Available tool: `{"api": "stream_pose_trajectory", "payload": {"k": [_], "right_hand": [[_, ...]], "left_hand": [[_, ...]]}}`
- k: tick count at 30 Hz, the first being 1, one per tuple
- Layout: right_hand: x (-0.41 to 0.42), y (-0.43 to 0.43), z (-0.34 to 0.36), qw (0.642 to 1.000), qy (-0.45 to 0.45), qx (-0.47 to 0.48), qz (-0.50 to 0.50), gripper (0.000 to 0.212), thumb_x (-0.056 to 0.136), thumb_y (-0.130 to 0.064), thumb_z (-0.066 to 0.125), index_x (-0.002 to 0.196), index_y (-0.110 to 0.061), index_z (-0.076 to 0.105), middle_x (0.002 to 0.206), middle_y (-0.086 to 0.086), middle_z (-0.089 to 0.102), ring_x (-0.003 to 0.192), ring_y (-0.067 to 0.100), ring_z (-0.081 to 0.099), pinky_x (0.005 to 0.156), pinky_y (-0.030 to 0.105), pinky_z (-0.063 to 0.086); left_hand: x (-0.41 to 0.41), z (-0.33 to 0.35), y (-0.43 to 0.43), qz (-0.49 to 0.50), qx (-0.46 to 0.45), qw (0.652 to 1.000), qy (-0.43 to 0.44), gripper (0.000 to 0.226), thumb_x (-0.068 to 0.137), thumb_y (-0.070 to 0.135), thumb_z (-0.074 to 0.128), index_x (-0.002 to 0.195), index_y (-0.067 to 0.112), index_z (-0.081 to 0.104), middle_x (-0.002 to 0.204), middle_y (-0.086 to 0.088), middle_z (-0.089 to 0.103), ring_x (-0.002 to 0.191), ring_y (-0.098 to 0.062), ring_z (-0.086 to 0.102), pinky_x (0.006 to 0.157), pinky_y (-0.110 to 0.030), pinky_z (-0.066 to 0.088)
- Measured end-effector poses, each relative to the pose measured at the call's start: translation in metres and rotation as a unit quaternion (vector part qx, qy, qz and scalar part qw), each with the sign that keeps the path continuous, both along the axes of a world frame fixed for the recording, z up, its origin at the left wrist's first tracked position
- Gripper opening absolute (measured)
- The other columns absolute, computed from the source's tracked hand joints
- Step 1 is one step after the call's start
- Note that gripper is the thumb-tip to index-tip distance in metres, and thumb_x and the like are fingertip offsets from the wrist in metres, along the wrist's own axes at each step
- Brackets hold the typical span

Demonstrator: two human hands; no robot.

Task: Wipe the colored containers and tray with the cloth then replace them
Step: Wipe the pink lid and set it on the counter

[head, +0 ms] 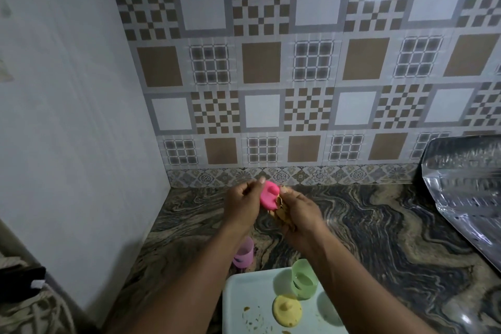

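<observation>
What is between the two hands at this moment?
In the head view, a pink lid sits between the left hand and the right hand, with a tan cloth bunched in the right hand against its edge.

No legible text, label, brand, number or sign on any surface in view.

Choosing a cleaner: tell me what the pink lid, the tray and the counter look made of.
Pink lid: likely plastic, matte, uniform colour. Tray: probably plastic, smooth pale surface, stained. Counter: seemingly polished stone, swirled veining, glossy reflections.
</observation>
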State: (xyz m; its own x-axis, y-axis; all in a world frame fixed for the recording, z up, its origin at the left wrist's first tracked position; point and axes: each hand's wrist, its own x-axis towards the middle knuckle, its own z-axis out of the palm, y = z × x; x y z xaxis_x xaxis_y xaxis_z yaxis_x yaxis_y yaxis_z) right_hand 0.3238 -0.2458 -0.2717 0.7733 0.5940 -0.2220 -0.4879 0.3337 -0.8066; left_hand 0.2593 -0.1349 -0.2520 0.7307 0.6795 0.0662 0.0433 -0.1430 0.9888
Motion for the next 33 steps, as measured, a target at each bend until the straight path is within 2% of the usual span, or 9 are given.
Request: {"api": "stream_pose_trajectory", "payload": {"k": [3, 6, 11, 14, 17, 21, 24, 29, 33], "right_hand": [[0.007, -0.015, 0.014, 0.982, -0.118, -0.094, 0.116, 0.024, 0.096, -0.018, 0.061, 0.113, 0.0, 0.061, 0.103, 0.024, 0.071, 0.086, 0.034, 0.067, 0.082, 0.05, 0.055], [0.014, -0.019, 0.026, 0.968, -0.168, -0.118, 0.147, 0.023, 0.096, -0.017, 0.062, 0.112, 0.0, 0.061, 0.102, 0.024, 0.07, 0.088, 0.035, 0.068, 0.085, 0.052, 0.056], [-0.015, 0.019, 0.008, 0.987, -0.124, -0.061, -0.082, 0.022, 0.1, -0.022, 0.059, 0.105, -0.001, 0.062, 0.083, 0.016, 0.066, 0.071, 0.023, 0.063, 0.066, 0.038, 0.056], [-0.018, 0.016, 0.001, 0.981, -0.122, -0.108, -0.102, 0.022, 0.1, -0.021, 0.059, 0.105, 0.0, 0.063, 0.088, 0.018, 0.068, 0.076, 0.026, 0.064, 0.077, 0.047, 0.058], [-0.008, 0.0, 0.01, 0.977, -0.163, -0.137, 0.006, 0.018, 0.1, -0.023, 0.06, 0.099, -0.006, 0.065, 0.086, 0.016, 0.07, 0.075, 0.027, 0.067, 0.075, 0.048, 0.059], [-0.015, 0.014, 0.013, 0.979, -0.178, -0.086, -0.043, 0.023, 0.1, -0.027, 0.06, 0.103, -0.005, 0.064, 0.085, 0.014, 0.069, 0.071, 0.023, 0.066, 0.061, 0.036, 0.057], [-0.029, 0.025, 0.001, 0.985, -0.126, -0.049, -0.107, 0.023, 0.1, -0.025, 0.06, 0.106, -0.002, 0.062, 0.087, 0.016, 0.066, 0.073, 0.023, 0.062, 0.059, 0.032, 0.054], [-0.016, -0.001, 0.012, 0.979, -0.158, -0.129, -0.013, 0.021, 0.099, -0.023, 0.06, 0.107, -0.004, 0.063, 0.096, 0.02, 0.07, 0.083, 0.033, 0.067, 0.083, 0.054, 0.057], [-0.013, -0.004, 0.03, 0.974, -0.202, -0.106, 0.018, 0.02, 0.1, -0.024, 0.058, 0.101, -0.005, 0.064, 0.094, 0.021, 0.068, 0.084, 0.034, 0.066, 0.088, 0.059, 0.054]], "left_hand": [[-0.006, 0.015, 0.017, -0.096, -0.007, 0.987, 0.13, 0.074, 0.09, 0.076, 0.03, 0.06, 0.015, 0.059, 0.062, -0.005, 0.06, 0.06, -0.019, 0.059, 0.069, -0.029, 0.045], [0.0, 0.025, 0.016, -0.094, 0.06, 0.976, 0.186, 0.066, 0.097, 0.068, 0.032, 0.072, 0.014, 0.061, 0.069, -0.003, 0.064, 0.064, -0.015, 0.063, 0.066, -0.027, 0.044], [0.006, 0.018, -0.017, 0.204, 0.121, 0.971, 0.038, 0.063, 0.107, 0.043, 0.031, 0.055, 0.013, 0.049, 0.058, -0.009, 0.057, 0.056, -0.027, 0.058, 0.051, -0.03, 0.036], [0.003, 0.004, -0.013, 0.149, 0.013, 0.984, 0.101, 0.059, 0.105, 0.052, 0.032, 0.066, 0.011, 0.05, 0.069, -0.004, 0.054, 0.067, -0.024, 0.056, 0.067, -0.035, 0.046], [0.005, 0.006, 0.004, 0.026, 0.025, 0.988, 0.152, 0.067, 0.099, 0.066, 0.034, 0.079, 0.008, 0.063, 0.077, -0.006, 0.062, 0.071, -0.021, 0.061, 0.065, -0.031, 0.044], [0.012, 0.017, -0.005, 0.205, 0.087, 0.972, 0.071, 0.062, 0.107, 0.046, 0.031, 0.062, 0.011, 0.055, 0.068, -0.013, 0.065, 0.058, -0.023, 0.059, 0.05, -0.029, 0.036], [0.011, 0.014, -0.017, 0.314, -0.044, 0.948, 0.023, 0.063, 0.108, 0.044, 0.024, 0.073, 0.004, 0.059, 0.076, -0.013, 0.063, 0.07, -0.028, 0.062, 0.057, -0.031, 0.041], [0.01, 0.001, 0.001, 0.044, -0.004, 0.989, 0.143, 0.072, 0.094, 0.075, 0.027, 0.074, 0.016, 0.063, 0.08, -0.009, 0.066, 0.074, -0.022, 0.064, 0.084, -0.038, 0.055], [0.009, 0.023, -0.008, 0.143, 0.098, 0.979, 0.104, 0.07, 0.104, 0.056, 0.028, 0.069, 0.007, 0.063, 0.071, -0.008, 0.065, 0.063, -0.022, 0.06, 0.063, -0.033, 0.049]]}}
